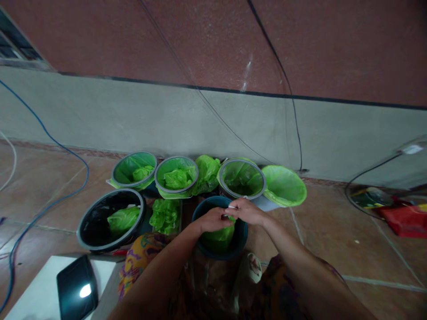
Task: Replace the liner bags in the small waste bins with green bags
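The person's left hand (212,219) and right hand (247,210) are meeting above a round, dark teal plastic bin (243,236) on the brown tiled floor (325,220). Both are grasping the gathered top of a thin, light green plastic bag (218,239), fingers bent and pinching close together; exactly how each fingertip is pressing is too small to tell. The bag is hanging directly below the grip, its body sitting down inside the bin, apart from the bin's right wall. A small whitish strip (232,206) is showing at the fingers.

Just left of this bin, a crumpled bright green plastic bundle (165,216) is lying, and beyond it a black-lined bin with a grey rim (80,238) is holding another green bag (124,221). Behind the hands, more bins lined with green plastic are standing in a row along the wall (160,115).
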`<act>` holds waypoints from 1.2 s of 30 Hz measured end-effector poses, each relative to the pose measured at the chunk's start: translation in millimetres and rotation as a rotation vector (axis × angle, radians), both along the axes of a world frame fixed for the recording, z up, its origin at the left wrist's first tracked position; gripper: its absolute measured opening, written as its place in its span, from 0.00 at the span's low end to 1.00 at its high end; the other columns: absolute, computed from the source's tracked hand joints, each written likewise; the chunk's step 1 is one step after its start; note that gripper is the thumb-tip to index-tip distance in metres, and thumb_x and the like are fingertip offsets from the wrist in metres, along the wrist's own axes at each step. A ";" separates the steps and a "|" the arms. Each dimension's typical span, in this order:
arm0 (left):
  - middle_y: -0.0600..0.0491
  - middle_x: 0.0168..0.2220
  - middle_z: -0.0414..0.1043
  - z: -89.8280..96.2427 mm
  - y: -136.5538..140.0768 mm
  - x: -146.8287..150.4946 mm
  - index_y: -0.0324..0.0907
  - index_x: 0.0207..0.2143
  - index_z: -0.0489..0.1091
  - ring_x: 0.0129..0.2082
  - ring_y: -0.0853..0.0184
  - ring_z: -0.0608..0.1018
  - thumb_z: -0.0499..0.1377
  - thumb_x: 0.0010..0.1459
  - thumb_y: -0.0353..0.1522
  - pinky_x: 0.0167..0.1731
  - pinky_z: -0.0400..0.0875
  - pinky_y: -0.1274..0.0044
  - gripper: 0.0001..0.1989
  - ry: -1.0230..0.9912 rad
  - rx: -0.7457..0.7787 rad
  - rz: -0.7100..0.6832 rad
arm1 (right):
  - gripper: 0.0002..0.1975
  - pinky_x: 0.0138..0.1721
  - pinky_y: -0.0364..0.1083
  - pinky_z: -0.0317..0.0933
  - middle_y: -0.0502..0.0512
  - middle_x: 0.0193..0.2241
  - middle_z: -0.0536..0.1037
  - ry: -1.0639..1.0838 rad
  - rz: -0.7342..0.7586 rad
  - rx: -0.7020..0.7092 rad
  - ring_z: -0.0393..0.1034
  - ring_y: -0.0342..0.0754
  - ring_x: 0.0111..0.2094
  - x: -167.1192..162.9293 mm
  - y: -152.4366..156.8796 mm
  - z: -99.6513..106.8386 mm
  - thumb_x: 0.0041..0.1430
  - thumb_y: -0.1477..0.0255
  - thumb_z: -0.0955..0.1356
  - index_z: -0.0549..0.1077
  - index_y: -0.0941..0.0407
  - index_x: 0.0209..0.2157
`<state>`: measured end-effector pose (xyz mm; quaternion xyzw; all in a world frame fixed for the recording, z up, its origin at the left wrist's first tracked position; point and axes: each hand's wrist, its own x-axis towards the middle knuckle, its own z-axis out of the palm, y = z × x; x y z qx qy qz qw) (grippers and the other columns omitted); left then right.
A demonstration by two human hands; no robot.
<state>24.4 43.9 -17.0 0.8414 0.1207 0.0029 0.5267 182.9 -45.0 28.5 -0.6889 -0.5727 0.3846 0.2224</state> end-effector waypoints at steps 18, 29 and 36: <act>0.61 0.17 0.55 -4.7 0.9 3.8 0.36 0.29 0.74 0.16 0.76 0.59 0.53 0.58 0.45 0.19 0.55 0.81 0.21 0.126 -0.454 0.405 | 0.16 0.42 0.48 0.64 0.58 0.37 0.79 -0.075 -0.553 0.372 0.72 0.50 0.41 20.2 -3.3 7.4 0.60 0.61 0.63 0.77 0.55 0.31; 0.57 0.16 0.61 6.3 8.4 4.2 0.39 0.20 0.69 0.17 0.73 0.63 0.47 0.61 0.42 0.22 0.55 0.79 0.24 0.190 0.012 0.307 | 0.13 0.34 0.43 0.55 0.53 0.28 0.77 -0.316 -0.019 0.033 0.69 0.46 0.31 -11.2 -4.2 -2.1 0.62 0.68 0.62 0.77 0.55 0.34; 0.56 0.19 0.69 11.2 14.3 2.5 0.40 0.23 0.76 0.20 0.73 0.67 0.52 0.58 0.40 0.24 0.58 0.80 0.19 0.156 0.095 0.415 | 0.19 0.26 0.42 0.46 0.48 0.18 0.65 -0.224 -0.073 0.051 0.57 0.41 0.22 -6.3 -4.8 -7.9 0.61 0.66 0.60 0.69 0.57 0.20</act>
